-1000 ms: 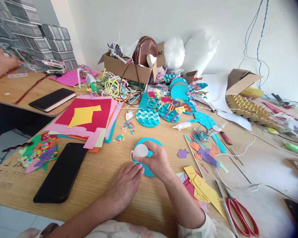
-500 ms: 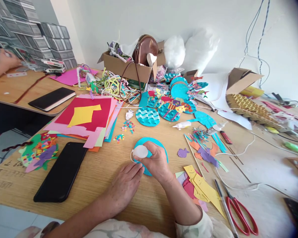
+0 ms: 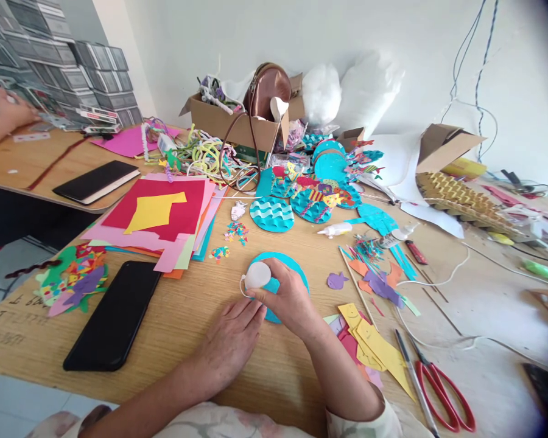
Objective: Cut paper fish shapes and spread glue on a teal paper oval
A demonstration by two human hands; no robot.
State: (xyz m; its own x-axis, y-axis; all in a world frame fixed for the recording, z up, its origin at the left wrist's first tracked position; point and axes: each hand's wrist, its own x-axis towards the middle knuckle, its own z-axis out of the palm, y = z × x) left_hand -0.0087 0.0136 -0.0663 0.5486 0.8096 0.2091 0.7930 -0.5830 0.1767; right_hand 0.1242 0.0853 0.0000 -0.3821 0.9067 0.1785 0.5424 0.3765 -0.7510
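My right hand (image 3: 291,298) grips a small white squeeze bottle (image 3: 258,275), held bottom-up over a round blue disc (image 3: 288,263). A thin white loop hangs at the bottle's left side. The bottle's tip is hidden below it and my fingers. Lying flat on the table, my left hand (image 3: 232,334) has its fingers stretched out, their tips at the disc's near left edge. Just beyond the disc are little heaps of coloured paper bits (image 3: 236,232) and a blue disc with wavy strips (image 3: 271,215). A purple paper fish (image 3: 337,280) lies to the right.
On the left are a black phone (image 3: 112,316) and stacked coloured paper (image 3: 119,207). Paper scraps (image 3: 374,347), a pen (image 3: 413,377) and red-handled scissors (image 3: 442,389) lie at right. A cardboard box (image 3: 237,128) stands behind. Another person's hand (image 3: 13,109) shows at far left.
The white bottle has shifted slightly to the left over the blue disc and tilted a little with my right hand. My left hand stays nearly in place.
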